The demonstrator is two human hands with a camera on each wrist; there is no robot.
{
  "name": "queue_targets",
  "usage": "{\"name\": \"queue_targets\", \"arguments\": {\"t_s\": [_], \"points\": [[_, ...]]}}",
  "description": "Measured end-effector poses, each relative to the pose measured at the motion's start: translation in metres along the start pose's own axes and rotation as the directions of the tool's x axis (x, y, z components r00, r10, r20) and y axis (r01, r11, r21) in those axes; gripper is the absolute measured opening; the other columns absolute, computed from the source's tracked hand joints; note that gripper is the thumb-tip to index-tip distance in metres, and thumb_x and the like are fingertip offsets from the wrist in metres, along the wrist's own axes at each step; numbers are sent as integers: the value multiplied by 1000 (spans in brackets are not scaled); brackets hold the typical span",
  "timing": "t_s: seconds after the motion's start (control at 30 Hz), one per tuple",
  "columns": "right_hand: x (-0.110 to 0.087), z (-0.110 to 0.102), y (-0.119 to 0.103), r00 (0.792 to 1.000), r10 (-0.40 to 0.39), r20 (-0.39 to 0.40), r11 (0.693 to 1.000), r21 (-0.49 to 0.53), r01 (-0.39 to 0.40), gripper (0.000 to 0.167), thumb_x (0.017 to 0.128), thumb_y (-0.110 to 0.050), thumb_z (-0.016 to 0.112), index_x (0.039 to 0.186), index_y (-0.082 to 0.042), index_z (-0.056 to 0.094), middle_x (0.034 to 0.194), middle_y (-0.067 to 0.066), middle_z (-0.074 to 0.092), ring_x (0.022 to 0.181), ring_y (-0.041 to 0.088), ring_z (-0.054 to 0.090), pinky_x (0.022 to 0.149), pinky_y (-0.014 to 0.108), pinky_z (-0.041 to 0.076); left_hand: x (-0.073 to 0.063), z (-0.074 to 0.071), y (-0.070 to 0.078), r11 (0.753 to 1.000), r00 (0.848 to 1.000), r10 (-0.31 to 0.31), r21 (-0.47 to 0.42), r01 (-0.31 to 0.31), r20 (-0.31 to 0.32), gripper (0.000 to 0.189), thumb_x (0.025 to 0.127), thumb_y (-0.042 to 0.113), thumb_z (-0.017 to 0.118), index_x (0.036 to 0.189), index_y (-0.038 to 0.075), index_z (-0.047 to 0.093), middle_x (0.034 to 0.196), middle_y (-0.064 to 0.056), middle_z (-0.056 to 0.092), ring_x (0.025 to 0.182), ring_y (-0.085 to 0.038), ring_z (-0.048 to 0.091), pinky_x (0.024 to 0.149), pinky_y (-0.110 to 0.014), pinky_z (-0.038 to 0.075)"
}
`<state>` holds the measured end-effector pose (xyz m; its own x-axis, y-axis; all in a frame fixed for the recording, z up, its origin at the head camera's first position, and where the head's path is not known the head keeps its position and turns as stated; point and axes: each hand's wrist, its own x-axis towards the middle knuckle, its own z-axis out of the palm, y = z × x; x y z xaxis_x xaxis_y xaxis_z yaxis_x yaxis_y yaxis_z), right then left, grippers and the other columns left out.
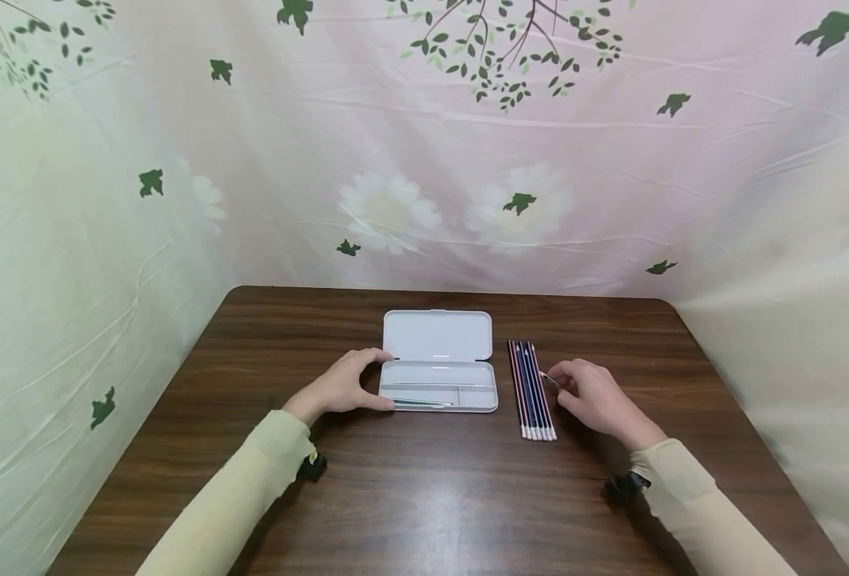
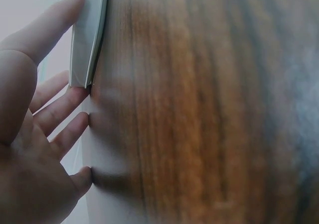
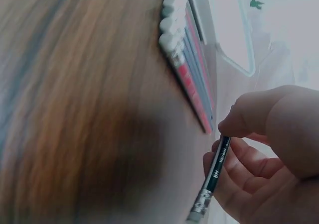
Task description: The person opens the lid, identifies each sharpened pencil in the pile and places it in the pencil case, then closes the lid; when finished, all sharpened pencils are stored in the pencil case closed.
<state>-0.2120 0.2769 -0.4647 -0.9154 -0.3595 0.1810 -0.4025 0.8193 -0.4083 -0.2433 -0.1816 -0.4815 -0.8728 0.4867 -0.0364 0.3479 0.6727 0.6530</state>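
A white pencil case (image 1: 438, 386) lies on the table with its lid (image 1: 437, 334) folded back. My left hand (image 1: 341, 386) holds the case at its left end, thumb at the front corner and fingers toward the hinge. In the left wrist view the thumb touches the side of the case (image 2: 88, 40). Something thin and pale lies in the front compartment, too small to make out. Between my right thumb and fingers a dark pencil (image 3: 217, 169) is pinched, its eraser end showing in the right wrist view. My right hand (image 1: 597, 402) is just right of a row of pencils (image 1: 530, 392).
The row's several pencils lie side by side on the wooden table (image 1: 431, 496), white erasers toward me, right of the case. Printed fabric (image 1: 438, 160) hangs behind the table and along both sides. Each wrist wears a small black device.
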Motion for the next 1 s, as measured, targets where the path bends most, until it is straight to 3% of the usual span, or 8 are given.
{"name": "queue_targets", "arguments": {"t_s": [0.27, 0.5, 0.73, 1.0], "points": [[18, 10, -25, 996, -85, -11, 995, 53, 85, 23, 88, 4, 68, 109, -2, 75, 101, 8, 71, 87, 18, 66, 76, 41, 58, 0, 1, 0, 1000, 1000, -5, -4, 5, -1, 86, 78, 49, 92, 148, 16, 55, 152, -6, 55, 145, -30, 44, 120, -53, 35], [34, 24, -51, 974, -219, -58, 972, 80, 223, 24, 85, 7, 68, 105, -5, 75, 95, 2, 71, 85, 15, 66, 74, 36, 57, -1, 1, -2, 1000, 1000, -4, 0, 4, -1, 86, 78, 50, 92, 148, 16, 55, 152, -6, 55, 145, -30, 44, 120, -53, 35], [49, 36, -83, 955, -295, -9, 951, 91, 295, 22, 89, 5, 70, 109, -3, 77, 100, 5, 74, 88, 16, 69, 78, 35, 59, -1, 1, -3, 1000, 1000, -7, -3, 7, 1, 86, 78, 50, 92, 148, 17, 55, 152, -6, 54, 144, -30, 44, 119, -53, 36], [67, 60, -118, 926, -374, 39, 924, 94, 370, 16, 87, 5, 74, 98, -7, 77, 93, 2, 75, 87, 14, 70, 79, 33, 59, 1, 0, -3, 1000, 1000, -14, -1, 14, 0, 86, 77, 50, 93, 148, 17, 55, 152, -5, 55, 145, -29, 44, 120, -52, 35]]}}
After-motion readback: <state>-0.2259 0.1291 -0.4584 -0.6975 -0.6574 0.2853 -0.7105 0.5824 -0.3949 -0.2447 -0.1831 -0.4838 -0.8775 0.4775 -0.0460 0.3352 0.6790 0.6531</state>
